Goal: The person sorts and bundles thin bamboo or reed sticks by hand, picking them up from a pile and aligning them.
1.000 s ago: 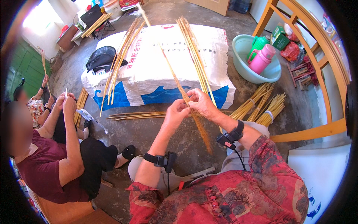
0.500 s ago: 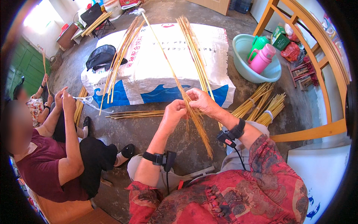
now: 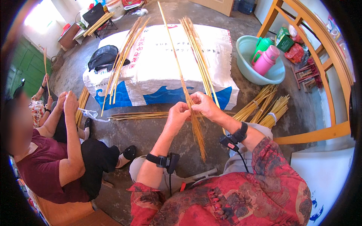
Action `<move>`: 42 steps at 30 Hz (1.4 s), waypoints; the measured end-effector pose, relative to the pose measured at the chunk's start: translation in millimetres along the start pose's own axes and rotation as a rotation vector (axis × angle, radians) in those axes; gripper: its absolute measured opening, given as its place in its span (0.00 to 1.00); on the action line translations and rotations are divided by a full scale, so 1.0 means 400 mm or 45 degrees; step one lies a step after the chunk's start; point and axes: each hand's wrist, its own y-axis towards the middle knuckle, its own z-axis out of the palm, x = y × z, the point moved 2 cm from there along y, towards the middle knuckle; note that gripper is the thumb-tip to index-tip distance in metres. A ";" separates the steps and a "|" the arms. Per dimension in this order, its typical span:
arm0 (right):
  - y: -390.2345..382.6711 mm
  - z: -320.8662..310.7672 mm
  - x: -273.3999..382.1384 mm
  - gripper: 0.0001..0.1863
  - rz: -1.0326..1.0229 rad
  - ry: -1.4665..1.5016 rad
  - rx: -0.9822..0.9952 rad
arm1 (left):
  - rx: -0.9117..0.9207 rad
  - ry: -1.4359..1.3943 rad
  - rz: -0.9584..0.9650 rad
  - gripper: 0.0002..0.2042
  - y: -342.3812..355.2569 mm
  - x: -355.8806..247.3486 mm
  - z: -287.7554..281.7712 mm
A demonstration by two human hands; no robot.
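My right hand pinches a slim, smooth stalk where it frays into coarse, feathery brown bristles; my left hand curls nearly closed beside them, its grip unclear; the stalk slants over a creased white sack, near straight yellow stems.

grey floor | green door | wooden frame | bright window
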 end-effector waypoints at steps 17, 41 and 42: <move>-0.014 -0.001 0.014 0.19 0.229 0.115 0.198 | 0.016 -0.096 -0.006 0.05 0.005 0.007 -0.006; 0.005 -0.010 0.005 0.17 0.026 0.192 -0.038 | 0.069 0.092 0.051 0.07 -0.007 -0.007 0.013; 0.006 -0.009 0.005 0.17 0.025 0.192 -0.034 | 0.028 0.144 0.053 0.07 -0.007 0.000 0.014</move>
